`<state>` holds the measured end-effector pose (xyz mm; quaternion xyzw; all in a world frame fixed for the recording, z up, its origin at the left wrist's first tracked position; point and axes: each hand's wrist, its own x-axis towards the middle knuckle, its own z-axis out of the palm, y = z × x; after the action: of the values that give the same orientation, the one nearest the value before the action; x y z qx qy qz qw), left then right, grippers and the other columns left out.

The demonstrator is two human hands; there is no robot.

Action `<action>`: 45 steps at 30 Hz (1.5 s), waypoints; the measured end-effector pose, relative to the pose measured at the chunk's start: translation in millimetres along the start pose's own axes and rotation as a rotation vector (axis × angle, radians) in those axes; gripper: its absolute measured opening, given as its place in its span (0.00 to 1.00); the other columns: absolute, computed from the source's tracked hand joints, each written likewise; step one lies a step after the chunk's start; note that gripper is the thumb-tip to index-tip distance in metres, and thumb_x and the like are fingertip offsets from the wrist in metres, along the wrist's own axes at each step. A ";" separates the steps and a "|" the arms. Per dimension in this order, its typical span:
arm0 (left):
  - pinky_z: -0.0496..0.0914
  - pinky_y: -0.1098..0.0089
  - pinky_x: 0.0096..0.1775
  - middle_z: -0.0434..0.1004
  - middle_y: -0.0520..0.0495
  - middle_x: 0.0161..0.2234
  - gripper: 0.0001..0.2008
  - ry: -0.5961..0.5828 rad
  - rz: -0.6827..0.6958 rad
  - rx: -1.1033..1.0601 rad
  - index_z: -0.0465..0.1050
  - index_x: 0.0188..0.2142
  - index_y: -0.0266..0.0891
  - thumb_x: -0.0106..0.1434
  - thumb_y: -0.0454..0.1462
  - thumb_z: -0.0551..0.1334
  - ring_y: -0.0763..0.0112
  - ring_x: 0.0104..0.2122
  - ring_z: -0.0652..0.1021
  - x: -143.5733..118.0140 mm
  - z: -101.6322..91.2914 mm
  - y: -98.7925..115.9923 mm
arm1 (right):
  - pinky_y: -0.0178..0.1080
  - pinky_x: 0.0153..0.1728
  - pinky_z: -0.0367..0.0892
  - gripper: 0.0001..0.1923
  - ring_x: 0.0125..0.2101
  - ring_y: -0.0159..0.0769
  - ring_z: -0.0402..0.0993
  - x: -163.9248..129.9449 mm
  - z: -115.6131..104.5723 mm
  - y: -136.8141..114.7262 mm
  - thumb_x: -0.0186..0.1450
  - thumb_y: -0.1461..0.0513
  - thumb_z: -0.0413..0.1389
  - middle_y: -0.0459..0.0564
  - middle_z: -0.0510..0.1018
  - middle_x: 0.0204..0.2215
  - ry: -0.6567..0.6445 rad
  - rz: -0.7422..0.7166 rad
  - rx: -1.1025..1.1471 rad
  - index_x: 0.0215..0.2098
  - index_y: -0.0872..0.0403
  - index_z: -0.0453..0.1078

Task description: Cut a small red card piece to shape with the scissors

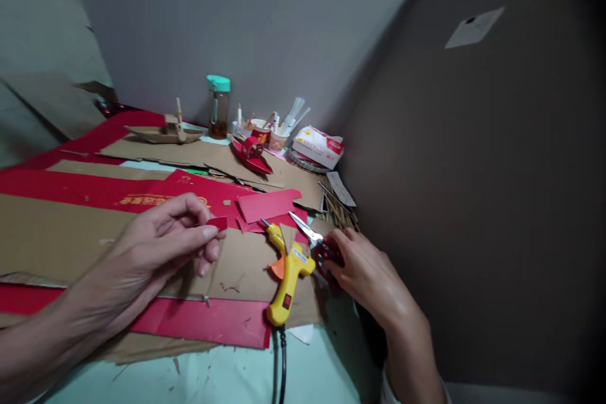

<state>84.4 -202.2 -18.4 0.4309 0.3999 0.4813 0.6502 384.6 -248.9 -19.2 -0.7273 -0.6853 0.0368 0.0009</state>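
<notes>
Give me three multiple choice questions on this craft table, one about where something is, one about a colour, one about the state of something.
1. Where does the glue gun lie?
A. between the two hands
B. against the back wall
C. on the tissue pack

2. What colour is the small piece pinched by the left hand?
A. green
B. red
C. white

3. How are the scissors by the right hand?
A. blades open
B. blades shut
C. standing in a cup

Answers: A, it lies on the cardboard between the hands; B, the scrap is red; A, the blades are spread apart.
</notes>
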 end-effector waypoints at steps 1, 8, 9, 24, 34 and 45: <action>0.71 0.81 0.19 0.79 0.51 0.19 0.14 -0.007 0.015 -0.006 0.77 0.26 0.43 0.48 0.38 0.80 0.74 0.19 0.75 -0.6 2.1 2.9 | 0.39 0.34 0.57 0.06 0.40 0.45 0.75 1.2 3.2 0.8 0.69 0.68 0.58 0.55 0.80 0.43 0.009 0.000 -0.008 0.43 0.53 0.72; 0.70 0.81 0.20 0.76 0.56 0.19 0.14 -0.048 0.029 -0.050 0.73 0.28 0.42 0.55 0.36 0.78 0.79 0.17 0.72 -9.7 6.9 16.8 | 0.39 0.32 0.61 0.09 0.34 0.43 0.75 11.0 10.2 2.8 0.64 0.71 0.55 0.54 0.79 0.37 0.055 -0.031 0.029 0.36 0.51 0.63; 0.70 0.81 0.20 0.76 0.57 0.19 0.14 -0.050 0.034 -0.061 0.73 0.29 0.42 0.55 0.36 0.79 0.79 0.17 0.71 -10.4 7.3 17.7 | 0.39 0.33 0.63 0.09 0.34 0.42 0.75 10.0 8.0 4.2 0.64 0.70 0.55 0.54 0.79 0.37 0.066 -0.035 0.048 0.35 0.50 0.62; 0.71 0.80 0.17 0.79 0.53 0.18 0.14 -0.064 -0.092 -0.155 0.83 0.31 0.42 0.50 0.41 0.83 0.76 0.15 0.73 -7.7 4.8 11.3 | 0.37 0.32 0.80 0.29 0.35 0.43 0.85 -18.4 -19.7 -26.7 0.60 0.54 0.73 0.50 0.85 0.38 0.290 -0.130 1.127 0.57 0.44 0.75; 0.75 0.82 0.23 0.82 0.50 0.23 0.08 -0.233 -0.104 -0.157 0.86 0.32 0.41 0.55 0.39 0.80 0.74 0.23 0.79 -14.7 6.5 4.9 | 0.35 0.38 0.74 0.22 0.38 0.38 0.81 -27.8 -13.5 -72.5 0.63 0.46 0.71 0.43 0.85 0.41 0.140 -0.444 0.823 0.49 0.45 0.78; 0.74 0.81 0.20 0.84 0.50 0.21 0.07 -0.216 -0.106 -0.171 0.85 0.31 0.42 0.55 0.37 0.80 0.76 0.18 0.77 -14.4 8.3 5.6 | 0.36 0.33 0.71 0.17 0.38 0.39 0.79 -30.8 -13.8 -77.7 0.65 0.47 0.69 0.43 0.84 0.39 0.078 -0.408 0.787 0.44 0.45 0.76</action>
<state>87.4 -216.8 -9.1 0.4016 0.3073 0.4294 0.7483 306.1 -274.3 0.1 -0.5225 -0.7480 0.2663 0.3107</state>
